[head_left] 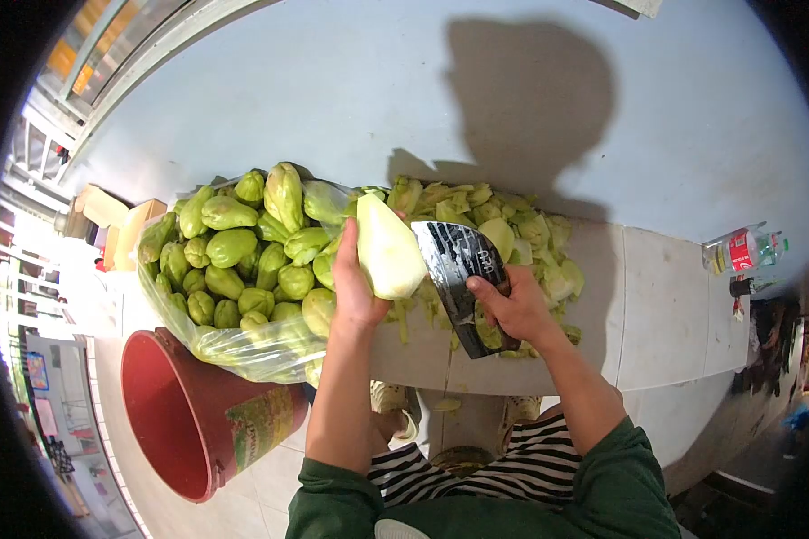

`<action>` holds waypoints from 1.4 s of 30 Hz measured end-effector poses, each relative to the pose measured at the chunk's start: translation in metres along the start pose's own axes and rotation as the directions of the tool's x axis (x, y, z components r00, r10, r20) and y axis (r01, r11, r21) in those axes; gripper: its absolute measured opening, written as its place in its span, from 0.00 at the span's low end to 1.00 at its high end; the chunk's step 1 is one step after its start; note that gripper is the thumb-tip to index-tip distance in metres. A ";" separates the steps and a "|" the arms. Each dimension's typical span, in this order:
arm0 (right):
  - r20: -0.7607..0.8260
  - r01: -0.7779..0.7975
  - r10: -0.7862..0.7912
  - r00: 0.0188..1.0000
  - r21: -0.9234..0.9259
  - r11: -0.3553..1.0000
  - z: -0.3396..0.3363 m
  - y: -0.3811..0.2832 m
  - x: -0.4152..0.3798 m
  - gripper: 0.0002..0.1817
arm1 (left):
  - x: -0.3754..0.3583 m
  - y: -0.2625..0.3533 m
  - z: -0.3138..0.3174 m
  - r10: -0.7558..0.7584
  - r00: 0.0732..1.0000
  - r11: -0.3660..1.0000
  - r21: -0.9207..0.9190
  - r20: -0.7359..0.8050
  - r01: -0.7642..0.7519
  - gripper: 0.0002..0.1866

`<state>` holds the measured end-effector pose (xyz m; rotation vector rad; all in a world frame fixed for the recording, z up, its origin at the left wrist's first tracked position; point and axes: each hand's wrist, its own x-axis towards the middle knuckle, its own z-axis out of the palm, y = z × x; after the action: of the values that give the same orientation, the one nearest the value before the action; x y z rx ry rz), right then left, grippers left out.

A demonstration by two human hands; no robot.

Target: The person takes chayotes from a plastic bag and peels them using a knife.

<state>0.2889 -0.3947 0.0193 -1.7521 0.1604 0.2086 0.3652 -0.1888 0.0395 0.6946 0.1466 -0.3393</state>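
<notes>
A pale, peeled chayote [388, 251] is gripped in my left hand [358, 278], its narrow end up. My right hand [512, 305] is closed round the handle of a broad dark blade [454, 269] with white marks, held just right of the chayote. Whether blade and chayote touch, I cannot tell. Green unpeeled chayotes [229, 251] fill a clear plastic bag [234, 355] left of my hands. Behind and right of the blade lies a pile of green peelings [548, 234] with pale pieces among them.
A red bucket [166, 413] leans below the bag at the left. Cardboard boxes [135, 229] stand at the far left. Plastic bottles [744, 251] lie on the tiled ledge [661, 296] at the right. A pale wall [333, 81] rises behind.
</notes>
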 end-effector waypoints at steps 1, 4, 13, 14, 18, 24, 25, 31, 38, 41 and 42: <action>0.024 0.009 -0.009 1.000 0.000 1.000 0.000 0.001 0.001 0.23 | 0.001 -0.002 -0.003 0.032 0.999 0.999 0.044 -0.034 -0.030 0.30; -0.018 -0.028 0.029 0.999 0.043 0.999 0.001 -0.008 -0.002 0.23 | -0.002 0.001 -0.002 0.038 0.999 0.995 0.095 -0.017 -0.037 0.30; 0.045 -0.003 0.000 0.999 0.048 0.999 -0.002 -0.006 -0.001 0.24 | -0.007 0.002 0.001 0.042 0.999 0.990 0.134 0.034 -0.047 0.30; 0.046 -0.003 0.000 0.999 0.049 0.999 -0.001 -0.005 -0.001 0.24 | -0.007 0.003 0.001 0.047 0.997 0.990 0.127 0.056 -0.054 0.30; 0.032 0.029 -0.031 0.999 0.062 0.998 -0.003 -0.002 0.000 0.24 | -0.005 0.001 -0.002 0.076 0.995 0.984 0.155 0.070 -0.086 0.30; 0.033 0.026 -0.026 0.999 0.011 1.000 -0.001 -0.005 -0.001 0.24 | -0.004 -0.001 -0.001 0.102 0.994 0.986 0.135 -0.026 -0.098 0.30; 0.032 0.019 -0.020 0.999 0.021 1.000 0.000 -0.004 -0.001 0.24 | -0.004 0.000 -0.001 0.096 0.995 0.986 0.141 -0.006 -0.094 0.30; 0.042 0.013 -0.013 0.999 0.015 1.000 0.001 -0.007 -0.001 0.24 | -0.005 -0.002 -0.001 0.103 0.995 0.986 0.130 -0.015 -0.101 0.30; 0.055 -0.006 0.002 0.998 0.060 0.998 0.003 -0.002 0.000 0.25 | -0.011 -0.013 0.010 0.037 0.989 0.993 0.113 -0.144 -0.021 0.29; 0.062 0.022 -0.029 0.998 0.111 0.994 0.007 -0.002 0.002 0.26 | -0.016 -0.022 0.016 0.015 0.994 0.991 0.131 -0.108 -0.001 0.30; 0.055 0.033 -0.041 0.998 0.134 0.990 0.007 -0.004 0.002 0.26 | -0.015 -0.024 0.015 0.014 0.994 0.991 0.131 -0.108 0.000 0.30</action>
<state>0.2908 -0.3869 0.0215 -1.6136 0.0975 0.2166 0.3434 -0.2115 0.0400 0.8436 0.2268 -0.3064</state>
